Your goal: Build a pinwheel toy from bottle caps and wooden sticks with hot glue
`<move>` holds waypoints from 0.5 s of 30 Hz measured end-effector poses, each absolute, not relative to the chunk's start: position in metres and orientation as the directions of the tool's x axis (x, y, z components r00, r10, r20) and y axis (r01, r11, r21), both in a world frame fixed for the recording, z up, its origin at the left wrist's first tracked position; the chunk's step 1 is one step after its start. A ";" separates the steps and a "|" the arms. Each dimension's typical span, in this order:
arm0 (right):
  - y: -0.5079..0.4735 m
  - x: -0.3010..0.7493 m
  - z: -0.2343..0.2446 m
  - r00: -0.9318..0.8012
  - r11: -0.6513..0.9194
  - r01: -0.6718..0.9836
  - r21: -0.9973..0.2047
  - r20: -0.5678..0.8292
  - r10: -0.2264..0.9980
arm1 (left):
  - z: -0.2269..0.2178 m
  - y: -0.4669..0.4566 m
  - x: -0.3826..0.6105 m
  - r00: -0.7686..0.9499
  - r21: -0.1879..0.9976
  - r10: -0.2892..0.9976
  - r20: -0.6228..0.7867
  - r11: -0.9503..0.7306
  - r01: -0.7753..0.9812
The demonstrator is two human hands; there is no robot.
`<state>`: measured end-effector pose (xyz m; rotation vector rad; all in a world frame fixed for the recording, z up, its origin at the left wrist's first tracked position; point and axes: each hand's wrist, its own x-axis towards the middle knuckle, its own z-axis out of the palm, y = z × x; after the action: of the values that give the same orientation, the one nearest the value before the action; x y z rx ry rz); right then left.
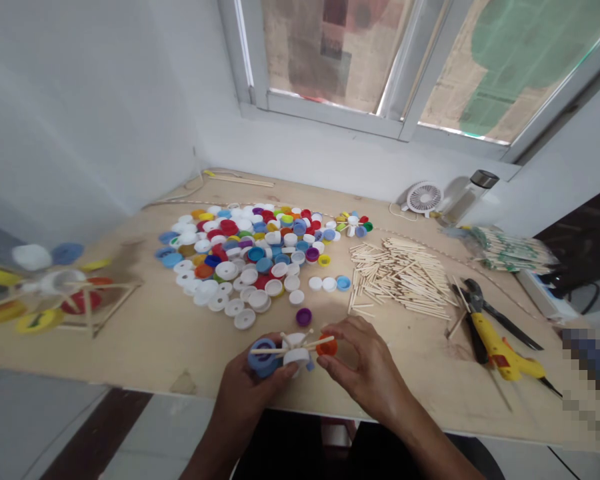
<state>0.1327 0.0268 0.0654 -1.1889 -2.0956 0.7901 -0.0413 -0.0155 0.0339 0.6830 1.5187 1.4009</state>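
- A clear bottle (pixel 464 197) with a dark lid is lying tilted at the far right of the table (pixel 155 347), just beside a small white fan (pixel 424 198); its contents cannot be told.
- A clear bag (pixel 510 250) is lying near the bottle, holding bundled sticks.
- A heap of loose bottle caps (pixel 240 253) is spreading over the middle of the board, with a pile of wooden sticks (pixel 400 273) to its right.
- A bare strip is lying open between these piles and the near edge; only a purple cap (pixel 303 316) is sitting there.
- Yellow-handled pliers (pixel 495 340) are lying near the right end, and a blurred cap wheel (pixel 55 293) is standing at the left end.
- The left hand (pixel 250 387) is curling around a blue cap (pixel 263 357), gripping it between thumb and fingers.
- The right hand (pixel 367 367) is pinching an orange cap (pixel 327 347) between thumb and fingertips.
- Both caps are sitting on thin sticks poking out of a white cap (pixel 296 353) between the hands, just above the near edge.
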 end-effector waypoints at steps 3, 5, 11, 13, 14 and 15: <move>0.027 0.132 0.064 -0.414 0.425 0.548 -0.720 0.207 0.886 | 0.036 -0.016 -0.042 -0.397 0.967 0.884 -0.247 0.197 -0.162; 0.027 0.132 0.064 -0.412 0.427 0.555 -0.714 0.210 0.887 | 0.037 -0.016 -0.043 -0.393 0.970 0.888 -0.237 0.197 -0.140; 0.027 0.130 0.066 -0.403 0.433 0.580 -0.690 0.219 0.889 | 0.036 -0.016 -0.042 -0.393 0.961 0.883 -0.256 0.189 -0.202; 0.026 0.129 0.067 -0.402 0.425 0.589 -0.687 0.207 0.892 | 0.037 -0.017 -0.042 -0.396 0.959 0.880 -0.260 0.189 -0.210; 0.026 0.129 0.067 -0.403 0.423 0.591 -0.687 0.202 0.892 | 0.037 -0.017 -0.042 -0.399 0.961 0.880 -0.257 0.190 -0.200; 0.026 0.130 0.067 -0.406 0.424 0.590 -0.687 0.202 0.891 | 0.038 -0.017 -0.042 -0.400 0.964 0.881 -0.251 0.190 -0.187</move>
<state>0.1298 0.0256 0.0668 -1.2469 -2.1283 0.7127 -0.0416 -0.0173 0.0377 0.6950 1.5023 1.3970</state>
